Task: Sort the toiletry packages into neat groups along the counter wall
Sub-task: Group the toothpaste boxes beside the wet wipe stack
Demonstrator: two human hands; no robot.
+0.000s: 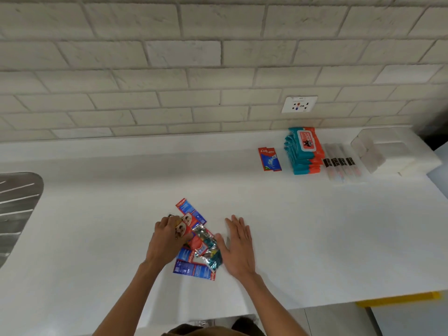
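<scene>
A loose pile of toiletry packages (197,246) lies on the white counter (315,226) in front of me: red-and-blue toothpaste boxes, silvery foil sachets and small red packets. My left hand (164,241) curls round a small red packet (182,227) at the pile's left top. My right hand (238,248) lies flat and open on the counter, its thumb touching the pile's right edge. Along the wall sit toothpaste boxes (269,158), a stack of teal-and-orange wipe packs (304,151) and clear-wrapped toothbrushes (340,163).
A clear plastic box (368,151) and white folded items (407,158) sit at the far right by the wall. A steel sink drainboard (17,209) lies at the left. A wall socket (299,104) is above the wipes.
</scene>
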